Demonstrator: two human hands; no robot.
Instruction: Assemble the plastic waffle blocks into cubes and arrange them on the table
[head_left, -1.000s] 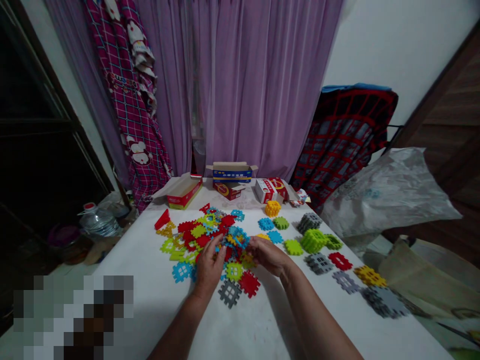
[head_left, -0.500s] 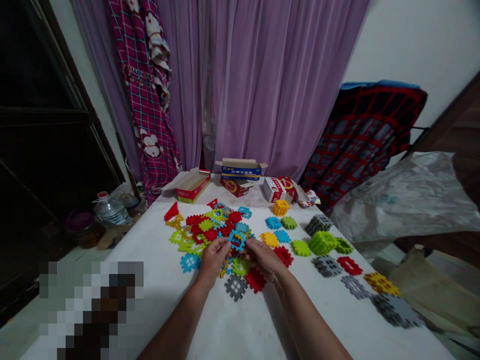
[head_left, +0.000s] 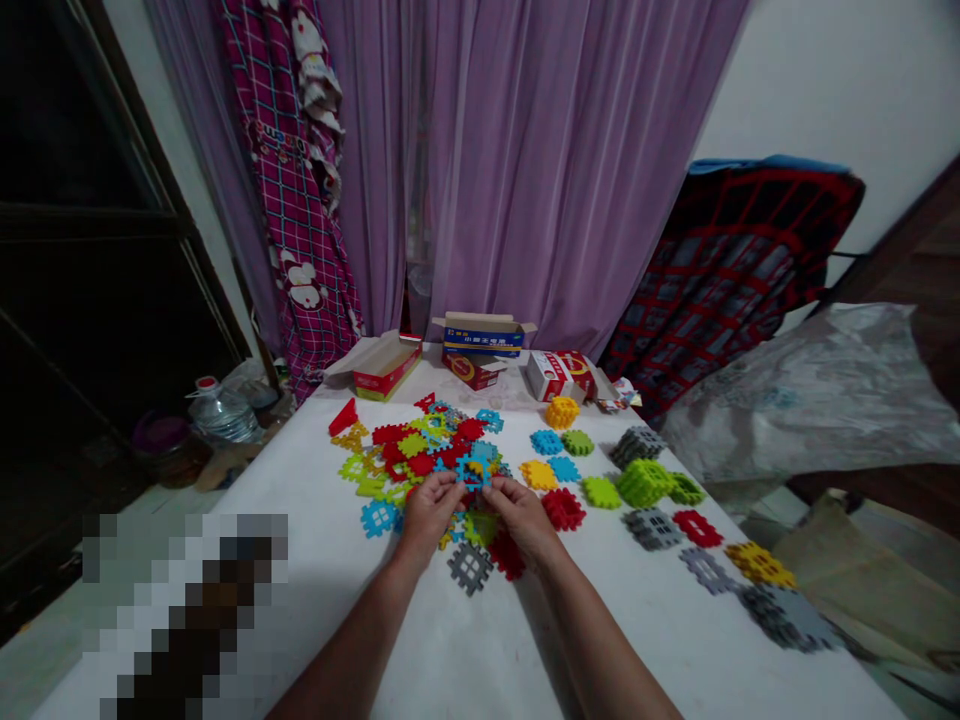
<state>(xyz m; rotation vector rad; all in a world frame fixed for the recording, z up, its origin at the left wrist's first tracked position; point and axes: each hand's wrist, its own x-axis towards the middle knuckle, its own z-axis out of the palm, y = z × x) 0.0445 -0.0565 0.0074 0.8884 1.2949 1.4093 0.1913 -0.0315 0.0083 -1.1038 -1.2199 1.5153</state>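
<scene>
One purple curtain (head_left: 517, 180) hangs behind our white table (head_left: 450, 640), and a clear bag (head_left: 802, 390) sags past its right edge. At the far end we see several boxes: an open red one (head_left: 388, 375) on the left, a blue one (head_left: 482, 342) in the middle, and a red-and-white one (head_left: 551, 378) on the right. Nearer to us spreads a mixed pile (head_left: 397, 435) of toothed tiles. Sorted stacks stand to its right, among them a green stack (head_left: 645, 483) and, near the table's edge, a grey stack (head_left: 791, 618). Our left hand (head_left: 427, 515) pinches the blue piece (head_left: 462, 473) at its left side, and our right hand (head_left: 525, 515) pinches its right side, so it sits between our fingertips over the pile; we cannot tell whether it touches the tiles below. A red stack (head_left: 562, 510) lies just right of our right hand, and a grey tile (head_left: 471, 568) lies between our wrists.
</scene>
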